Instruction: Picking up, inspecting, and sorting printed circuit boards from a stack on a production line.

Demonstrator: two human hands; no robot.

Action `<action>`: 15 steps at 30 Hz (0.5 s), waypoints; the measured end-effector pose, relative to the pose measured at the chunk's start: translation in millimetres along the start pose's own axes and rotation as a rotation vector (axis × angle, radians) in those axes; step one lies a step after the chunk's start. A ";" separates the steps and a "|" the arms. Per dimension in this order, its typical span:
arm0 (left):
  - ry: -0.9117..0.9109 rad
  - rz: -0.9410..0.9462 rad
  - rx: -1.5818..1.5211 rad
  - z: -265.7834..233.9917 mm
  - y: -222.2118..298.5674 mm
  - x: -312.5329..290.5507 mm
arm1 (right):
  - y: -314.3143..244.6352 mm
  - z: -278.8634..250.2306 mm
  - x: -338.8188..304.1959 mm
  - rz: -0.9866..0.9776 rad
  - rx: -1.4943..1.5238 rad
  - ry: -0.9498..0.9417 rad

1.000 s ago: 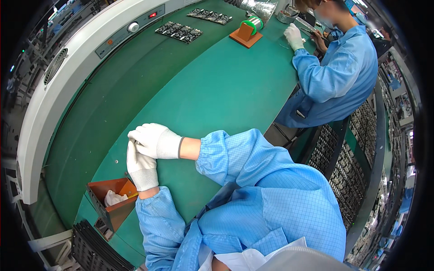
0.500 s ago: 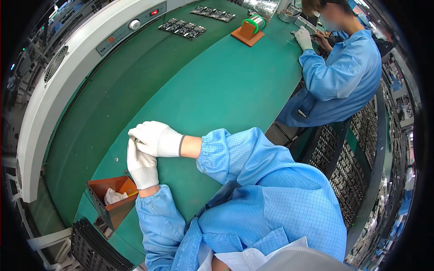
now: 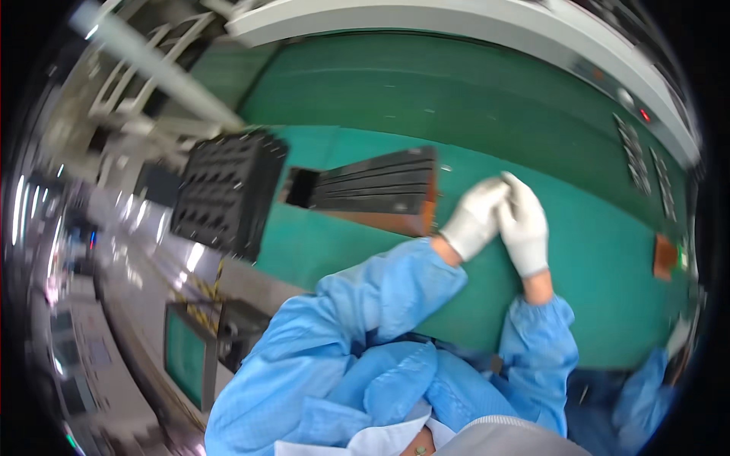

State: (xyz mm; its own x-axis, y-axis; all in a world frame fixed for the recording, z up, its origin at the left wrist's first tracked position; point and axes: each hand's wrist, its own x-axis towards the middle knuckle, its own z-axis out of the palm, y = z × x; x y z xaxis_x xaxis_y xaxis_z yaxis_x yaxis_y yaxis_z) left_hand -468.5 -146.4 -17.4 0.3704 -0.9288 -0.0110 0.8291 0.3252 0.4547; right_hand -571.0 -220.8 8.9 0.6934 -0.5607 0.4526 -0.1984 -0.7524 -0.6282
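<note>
Taking the hands as the middle of the clock and the top edge as twelve, a green-faced panel in a dark frame [image 3: 186,356] stands far off at eight o'clock, over a blurred floor. At nine, a stack of black trays [image 3: 228,196] stands on edge by the end of the green table [image 3: 601,281]. Nearer, between nine and ten, a black and brown box [image 3: 380,186] lies on the table, its right end just beside the left wrist. The gloved left hand [image 3: 473,219] points toward one o'clock, and the gloved right hand [image 3: 525,228] leans toward eleven; they come together at the fingertips, the palms apart lower down. Whether anything is pinched between them I cannot tell. A white hood [image 3: 411,17] arches across twelve o'clock, its red light [image 3: 645,115] at two. Two rows of circuit boards [image 3: 632,154] lie between two and three. A co-worker's blue sleeve [image 3: 646,391] shows near five, and a brown stand [image 3: 664,257] sits on the table between three and four.
</note>
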 end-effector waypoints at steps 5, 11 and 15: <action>-0.028 0.010 -0.021 -9.8 -6.6 9.3 | 3.4 4.2 2.1 0.100 0.017 -0.042; -0.058 0.000 -0.062 -9.6 -4.5 8.7 | 7.2 7.5 2.0 0.083 0.020 -0.052; -0.064 -0.002 -0.078 -8.6 -8.5 9.8 | 8.3 4.7 0.5 0.103 -0.003 -0.067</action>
State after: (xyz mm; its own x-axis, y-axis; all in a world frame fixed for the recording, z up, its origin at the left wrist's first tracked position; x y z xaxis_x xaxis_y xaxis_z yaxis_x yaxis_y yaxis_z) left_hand -468.2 -156.7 -29.1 0.3429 -0.9382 0.0465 0.8609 0.3336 0.3841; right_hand -569.0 -225.7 0.9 0.7136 -0.6111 0.3426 -0.2731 -0.6929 -0.6673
